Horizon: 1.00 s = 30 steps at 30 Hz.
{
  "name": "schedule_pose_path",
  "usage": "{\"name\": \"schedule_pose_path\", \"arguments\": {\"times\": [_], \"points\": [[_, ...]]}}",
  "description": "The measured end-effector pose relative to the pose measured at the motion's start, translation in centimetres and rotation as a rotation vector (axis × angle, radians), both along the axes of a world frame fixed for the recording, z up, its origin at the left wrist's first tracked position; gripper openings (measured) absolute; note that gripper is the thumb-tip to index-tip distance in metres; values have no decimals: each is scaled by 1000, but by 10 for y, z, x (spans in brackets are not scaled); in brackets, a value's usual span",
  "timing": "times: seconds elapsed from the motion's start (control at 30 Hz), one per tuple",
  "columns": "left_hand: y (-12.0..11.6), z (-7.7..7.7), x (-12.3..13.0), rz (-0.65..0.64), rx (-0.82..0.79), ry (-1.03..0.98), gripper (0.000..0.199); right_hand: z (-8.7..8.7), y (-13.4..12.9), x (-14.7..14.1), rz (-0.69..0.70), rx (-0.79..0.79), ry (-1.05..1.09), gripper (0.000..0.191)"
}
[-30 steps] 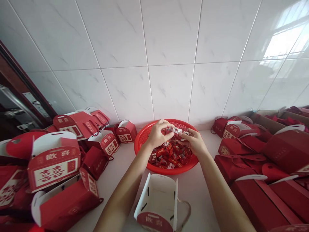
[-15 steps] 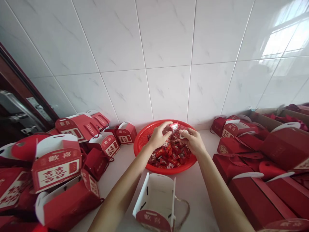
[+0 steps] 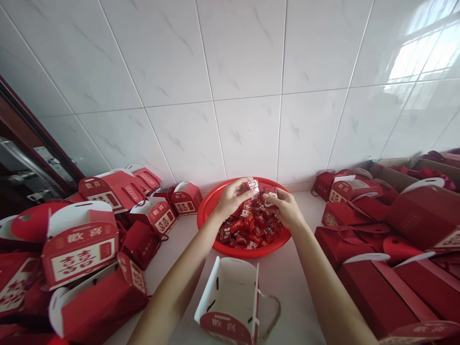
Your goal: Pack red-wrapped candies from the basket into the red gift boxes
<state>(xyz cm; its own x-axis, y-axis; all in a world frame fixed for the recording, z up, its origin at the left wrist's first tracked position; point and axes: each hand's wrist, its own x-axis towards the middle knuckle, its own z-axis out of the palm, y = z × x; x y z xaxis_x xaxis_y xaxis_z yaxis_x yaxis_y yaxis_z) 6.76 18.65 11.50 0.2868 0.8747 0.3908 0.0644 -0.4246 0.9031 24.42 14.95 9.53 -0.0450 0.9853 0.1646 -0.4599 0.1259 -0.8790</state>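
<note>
Both hands hover over a round red plastic basket [image 3: 206,225] heaped with small wrapped candies [image 3: 247,235]. Between the thumb and fingers of my left hand [image 3: 230,197] is a red-and-white wrapped candy [image 3: 253,188]. My right hand [image 3: 286,209] pinches another candy [image 3: 270,195], with pale lettering on its red wrapper, a short way to the right. In front of the basket, between my forearms, stands an open gift box [image 3: 230,292]. Its white inside shows bare, its red front flap carries gold characters, and a rope handle [image 3: 275,311] lies out to its right.
Red gift boxes [image 3: 82,249] crowd the left side, some with open tops. More red boxes [image 3: 381,292] fill the right side, with a cardboard carton [image 3: 391,167] behind them. A tiled wall [image 3: 247,134] rises behind the basket. A door handle [image 3: 28,163] is at far left.
My left hand has tilted its candy, so more of the white side shows. My right hand's candy has turned with its lettering towards me. The view has shifted slightly.
</note>
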Motion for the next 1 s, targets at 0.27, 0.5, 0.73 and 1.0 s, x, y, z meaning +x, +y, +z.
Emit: {"name": "schedule_pose_path", "arguments": {"times": [0.27, 0.5, 0.73, 1.0], "points": [[7, -11, -7, 59, 23, 48, 69, 3, 0, -2, -130, -24, 51, 38], [9, -13, -8, 64, 55, 172, 62, 3, 2, -1, -191, -11, 107, 43], [8, -11, -5, 64, 98, 221, 53, 2, -1, -2, -87, -39, 23, 42], [3, -7, -4, 82, 35, 290, 54, 5, -5, -1, 16, -39, -61, 42]]}}
